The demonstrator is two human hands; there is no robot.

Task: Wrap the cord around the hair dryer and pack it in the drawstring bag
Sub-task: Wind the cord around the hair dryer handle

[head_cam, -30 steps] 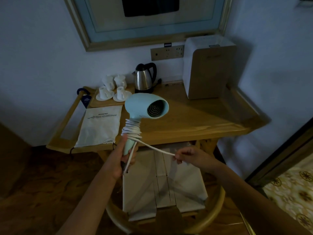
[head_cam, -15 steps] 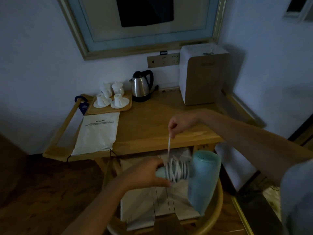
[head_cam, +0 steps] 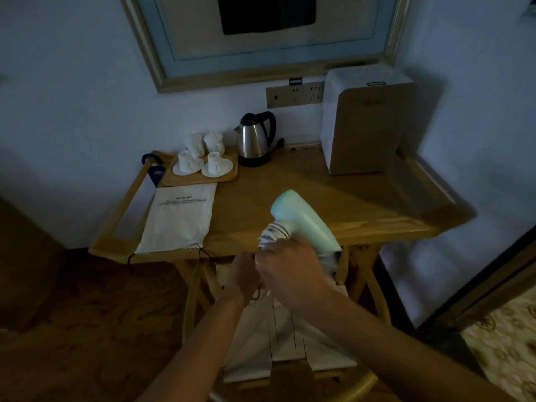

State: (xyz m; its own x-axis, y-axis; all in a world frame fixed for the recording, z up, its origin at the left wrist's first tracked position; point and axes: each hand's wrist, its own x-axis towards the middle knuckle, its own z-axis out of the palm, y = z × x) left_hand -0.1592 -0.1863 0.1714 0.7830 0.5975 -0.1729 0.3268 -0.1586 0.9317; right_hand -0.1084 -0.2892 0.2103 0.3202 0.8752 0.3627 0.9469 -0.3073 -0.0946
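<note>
Pale mint hair dryer (head_cam: 301, 224), white cord (head_cam: 274, 235) coils. White bag (head_cam: 178, 217), dark print. Tan wood bench (head_cam: 362, 204). Steel kettle (head_cam: 255, 139), black handle. White cups (head_cam: 203, 155).

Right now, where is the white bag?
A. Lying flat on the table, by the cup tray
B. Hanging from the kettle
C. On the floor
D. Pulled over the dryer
A: the bag lies flat on the table, just in front of the tray of cups, while both hands hold the dryer apart from it.
</note>
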